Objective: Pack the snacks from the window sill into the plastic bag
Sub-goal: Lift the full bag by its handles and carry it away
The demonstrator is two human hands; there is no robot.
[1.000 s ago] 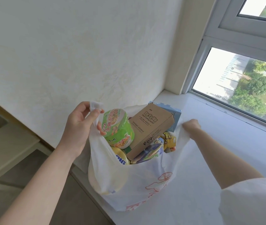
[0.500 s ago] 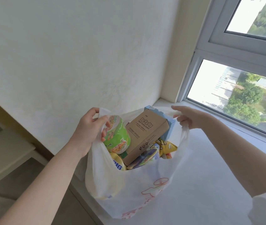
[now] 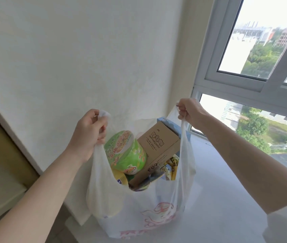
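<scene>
Full bag, thin handles: a tear or a spill is my worry.
My left hand (image 3: pixel 88 130) and right hand (image 3: pixel 190 111) clamp the handles of the plastic bag (image 3: pixel 139 204) on the window sill (image 3: pixel 226 190); the brown box (image 3: pixel 158 146) at 12 o'clock could tip out.

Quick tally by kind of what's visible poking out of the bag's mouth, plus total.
Round green instant-noodle cup: 1
Boxes: 2, a brown cardboard box and a light blue box behind it
Colourful flat snack packets: at least 3, one yellow cartoon-print, one yellow and blue, one purple-toned
Total visible: 6; anything deeper in the white plastic bag is hidden.
</scene>
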